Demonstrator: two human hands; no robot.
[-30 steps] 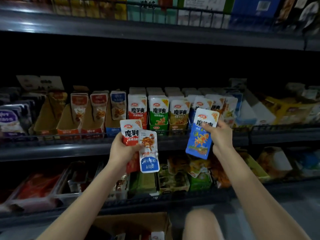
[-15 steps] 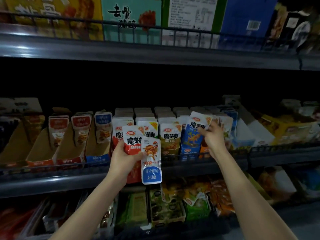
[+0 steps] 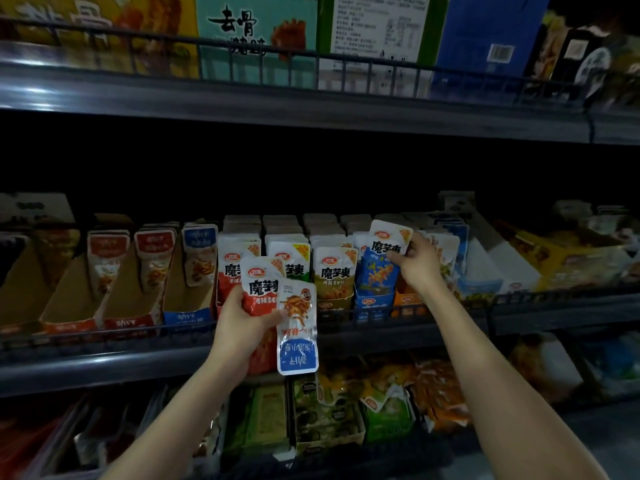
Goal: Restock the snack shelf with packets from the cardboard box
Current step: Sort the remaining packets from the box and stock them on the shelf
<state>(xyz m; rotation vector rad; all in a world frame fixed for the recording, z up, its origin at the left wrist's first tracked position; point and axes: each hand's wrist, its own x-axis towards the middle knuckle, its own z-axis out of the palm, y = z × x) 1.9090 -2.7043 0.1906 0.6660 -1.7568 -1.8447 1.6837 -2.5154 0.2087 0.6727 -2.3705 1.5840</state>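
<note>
while the right hand [image 3: 417, 263] grips the top right corner of a blue packet [image 3: 375, 271], thumb on the printed face, the packet stands nearly upright with its lower end inside a blue carton [image 3: 372, 304] on the middle shelf [image 3: 104, 355], at the front of that row. the left hand [image 3: 242, 327] is curled round two more packets, held in front of the shelf's wire rail [image 3: 346, 322]: a red packet [image 3: 259, 282], upright, and a small packet [image 3: 298, 337] that overlaps its lower right part. the small packet hangs with its blue end down and its print upside down. whether either one touches the shelf cannot be told.

left of the blue carton stand rows of olive packets [image 3: 334, 271], green-marked packets [image 3: 291, 254] and red ones [image 3: 233, 265], each row running back into the dark. an orange carton [image 3: 407, 299] sits just right of the blue one, partly behind the right wrist. farther left are three brown cartons [image 3: 79, 306] with only a few packets standing at the back of each. large printed boxes [image 3: 258, 39] line the top shelf [image 3: 311, 109], and green and orange bags [image 3: 388, 420] fill the bottom one.
</note>
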